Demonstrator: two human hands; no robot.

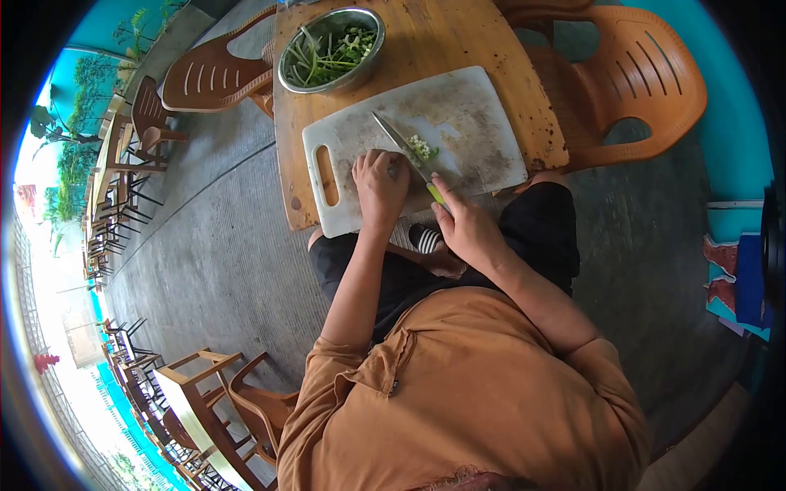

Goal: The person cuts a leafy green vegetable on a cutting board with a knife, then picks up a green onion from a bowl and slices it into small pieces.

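Observation:
My right hand point(473, 231) is wrapped round the green handle of a kitchen knife point(401, 145). Its blade slants up and to the left across a white cutting board point(483, 106) with brown stains. Just right of the blade lies a small heap of chopped green and whitish vegetable pieces point(422, 148). My left hand point(381, 186) rests on the board left of the knife, fingers curled down; whatever they hold, if anything, is hidden beneath them. Beyond the board stands a metal bowl point(354, 79) of cut green vegetables, some in long strips.
The board lies on a wooden table point(434, 33), its near edge over my lap. An orange plastic chair point(647, 78) stands at the table's right, a brown chair point(214, 78) at its left. More tables and chairs line the left side of the grey floor point(221, 237).

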